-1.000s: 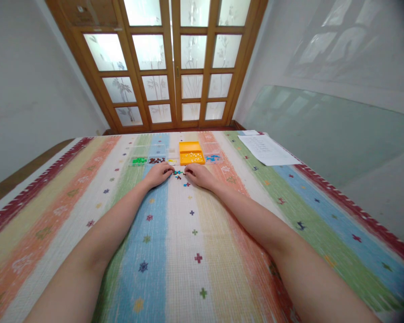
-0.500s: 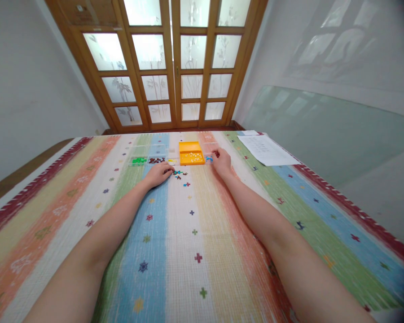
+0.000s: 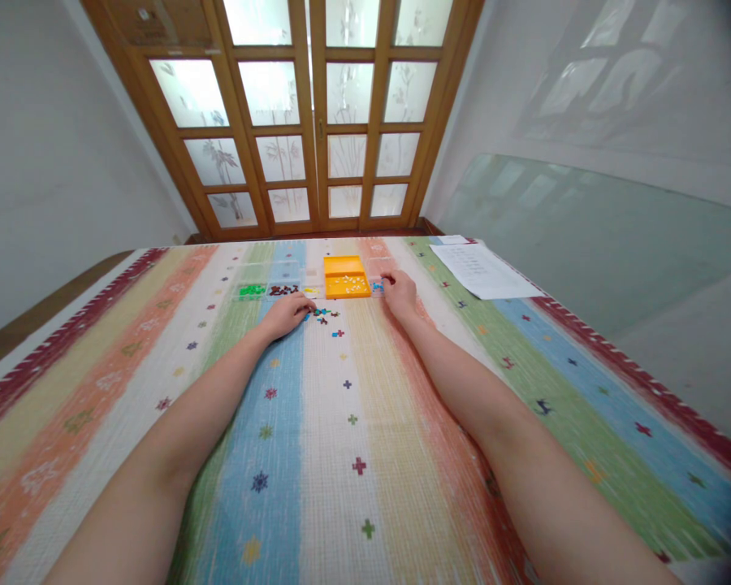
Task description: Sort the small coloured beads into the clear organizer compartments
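My left hand (image 3: 288, 314) rests on the cloth with its fingertips at a loose pile of small mixed pieces (image 3: 322, 314), blue, green and dark red. Its fingers are bent together; whether a piece is between them is too small to make out. Over a clear box of small blue pieces (image 3: 378, 288), my right hand (image 3: 400, 291) has thumb and fingers pinched, and what they hold is hidden. Between the hands stands an open orange box (image 3: 343, 266) with small white pieces in it. Left of it are clear boxes with green pieces (image 3: 252, 290), dark brown pieces (image 3: 283, 290) and yellow pieces (image 3: 311, 291).
A striped cloth (image 3: 335, 455) covers the table. Printed white paper sheets (image 3: 484, 272) lie at the far right. Behind the table stand wooden doors with glass panes (image 3: 347, 154); a glass panel (image 3: 573, 219) leans by the right wall.
My right hand has shifted very slightly left at the box of blue pieces. The left hand has barely moved, and a blue piece now shows beneath its fingertips.
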Tool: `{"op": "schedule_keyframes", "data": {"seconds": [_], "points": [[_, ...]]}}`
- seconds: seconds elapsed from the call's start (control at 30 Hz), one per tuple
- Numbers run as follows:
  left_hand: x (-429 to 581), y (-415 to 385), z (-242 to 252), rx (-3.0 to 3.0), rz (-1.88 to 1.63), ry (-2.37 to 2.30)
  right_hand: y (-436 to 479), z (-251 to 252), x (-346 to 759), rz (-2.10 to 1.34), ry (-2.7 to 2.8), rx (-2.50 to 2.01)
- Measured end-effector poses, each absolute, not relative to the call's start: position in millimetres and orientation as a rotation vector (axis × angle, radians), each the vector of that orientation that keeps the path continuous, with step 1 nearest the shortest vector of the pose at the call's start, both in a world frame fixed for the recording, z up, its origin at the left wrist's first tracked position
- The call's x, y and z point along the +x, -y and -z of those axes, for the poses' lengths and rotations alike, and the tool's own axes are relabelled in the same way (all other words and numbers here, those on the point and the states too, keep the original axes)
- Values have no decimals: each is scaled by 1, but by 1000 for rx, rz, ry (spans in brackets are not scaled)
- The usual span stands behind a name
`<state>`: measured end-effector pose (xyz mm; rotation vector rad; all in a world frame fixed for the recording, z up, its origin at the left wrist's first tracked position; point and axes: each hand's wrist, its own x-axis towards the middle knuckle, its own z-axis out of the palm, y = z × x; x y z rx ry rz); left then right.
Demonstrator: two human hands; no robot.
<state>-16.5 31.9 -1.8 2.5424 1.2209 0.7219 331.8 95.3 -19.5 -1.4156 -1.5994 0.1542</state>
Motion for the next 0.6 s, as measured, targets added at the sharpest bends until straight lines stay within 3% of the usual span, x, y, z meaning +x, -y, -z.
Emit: {"op": "schedule_keyframes", "data": {"seconds": [0.6], "points": [[-13,-25,-6,2564,-682,-1265,-84,7,329,-83,1561,-1445]]}}
